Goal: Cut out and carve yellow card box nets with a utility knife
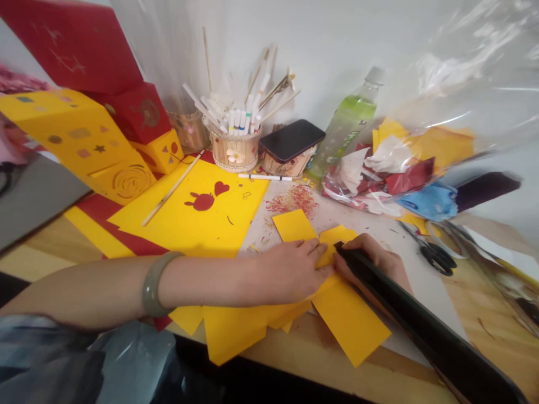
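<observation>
My left hand, with a green bangle at the wrist, lies with fingers stretched over a cut yellow card piece and presses it to the table. At its fingertips my right hand is closed round a long, slim black tool. The tool's tip meets the yellow card, while its body runs to the lower right corner; its exact kind does not show. Yellow card flaps stick out beyond both hands. Under my left forearm are more yellow sheets.
Red boxes and a decorated yellow box stand at left. Behind are a marker cup, phone and green bottle. Scissors and a clear bag of scraps lie right. A wooden stick rests on yellow paper.
</observation>
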Available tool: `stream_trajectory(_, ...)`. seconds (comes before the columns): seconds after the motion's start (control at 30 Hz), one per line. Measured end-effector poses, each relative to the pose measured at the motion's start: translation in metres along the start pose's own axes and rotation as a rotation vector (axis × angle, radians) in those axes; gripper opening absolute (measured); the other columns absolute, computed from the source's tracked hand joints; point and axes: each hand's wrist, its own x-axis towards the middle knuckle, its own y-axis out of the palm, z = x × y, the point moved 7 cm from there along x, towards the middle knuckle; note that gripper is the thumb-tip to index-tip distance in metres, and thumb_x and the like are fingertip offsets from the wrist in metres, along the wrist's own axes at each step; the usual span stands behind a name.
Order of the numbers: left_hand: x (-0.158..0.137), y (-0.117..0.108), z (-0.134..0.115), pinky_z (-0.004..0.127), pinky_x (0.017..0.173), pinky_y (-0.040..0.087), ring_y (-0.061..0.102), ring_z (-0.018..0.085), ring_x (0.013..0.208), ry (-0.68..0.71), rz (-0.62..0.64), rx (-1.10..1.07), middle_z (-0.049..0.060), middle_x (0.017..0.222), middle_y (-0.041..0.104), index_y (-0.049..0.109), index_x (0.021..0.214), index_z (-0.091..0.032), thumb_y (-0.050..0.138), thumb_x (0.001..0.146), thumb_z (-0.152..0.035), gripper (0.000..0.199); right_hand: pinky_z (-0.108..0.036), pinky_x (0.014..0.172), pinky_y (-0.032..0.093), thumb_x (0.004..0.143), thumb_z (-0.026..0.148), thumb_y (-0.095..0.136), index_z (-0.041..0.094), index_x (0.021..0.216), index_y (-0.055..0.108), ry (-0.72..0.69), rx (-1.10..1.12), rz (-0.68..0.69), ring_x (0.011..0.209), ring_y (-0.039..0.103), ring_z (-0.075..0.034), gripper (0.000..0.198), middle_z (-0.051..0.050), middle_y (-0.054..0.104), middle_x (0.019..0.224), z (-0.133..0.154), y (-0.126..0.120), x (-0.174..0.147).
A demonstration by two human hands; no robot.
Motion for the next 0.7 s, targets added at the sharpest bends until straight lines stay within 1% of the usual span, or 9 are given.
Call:
stream_trajectory(0.1,-0.001,0.000,0.000,0.035,0.095,0.045,0.051,0.028,0.122,0.004,-0.020,-0.001,0.020,0.134,0.050,0.052,0.127,-0.011,0.046,0.093,-0.020,0.036,-0.024,0.047,0.044,0.075,0.036,0.062,0.024,0.078,0.051,-0.002,0.043,0.026,0.049,0.056,-0.014,0.016,0.001,0.065,0.065,-0.003,-0.001,-0.001)
stream_trajectory(0.23,-0.001,0.000,0.001,0.035,0.094,0.046,0.051,0.028,0.123,-0.008,-0.002,0.002,0.020,0.134,0.051,0.049,0.130,-0.013,0.045,0.093,-0.020,0.038,-0.024,0.045,0.044,0.074,0.036,0.061,0.024,0.077,0.051,-0.003,0.109,0.079,0.047,0.056,-0.014,0.015,0.000,0.067,0.067,-0.003,-0.002,0.000)
stream_trajectory(0.4,-0.001,0.001,0.001,0.035,0.093,0.047,0.049,0.029,0.124,-0.004,0.014,-0.014,0.021,0.136,0.048,0.047,0.133,-0.013,0.046,0.092,-0.018,0.041,-0.023,0.043,0.043,0.072,0.033,0.059,0.024,0.074,0.051,-0.046,0.095,0.147,0.044,0.052,-0.012,0.012,0.001,0.064,0.061,-0.002,-0.002,0.004)
stream_trajectory(0.47,-0.001,0.002,0.001,0.036,0.094,0.047,0.048,0.030,0.125,0.001,0.028,-0.031,0.021,0.136,0.047,0.047,0.132,-0.012,0.045,0.092,-0.017,0.041,-0.024,0.045,0.044,0.073,0.032,0.059,0.024,0.075,0.051,-0.073,0.095,0.188,0.046,0.053,-0.013,0.011,0.001,0.064,0.062,-0.007,-0.001,0.003)
stream_trajectory(0.57,-0.001,0.002,0.001,0.037,0.095,0.046,0.047,0.030,0.126,-0.009,0.022,-0.055,0.022,0.136,0.047,0.047,0.131,-0.012,0.047,0.091,-0.016,0.041,-0.025,0.050,0.047,0.077,0.030,0.058,0.024,0.077,0.050,-0.110,0.111,0.270,0.052,0.056,-0.014,0.010,-0.001,0.068,0.070,-0.016,0.003,0.001)
stream_trajectory(0.7,-0.001,0.003,0.001,0.036,0.096,0.046,0.047,0.030,0.127,-0.006,0.042,-0.036,0.021,0.137,0.047,0.044,0.134,-0.013,0.050,0.090,-0.016,0.044,-0.025,0.055,0.048,0.078,0.028,0.059,0.024,0.080,0.052,-0.143,0.123,0.350,0.059,0.059,-0.015,0.009,0.000,0.069,0.078,-0.026,0.005,-0.001)
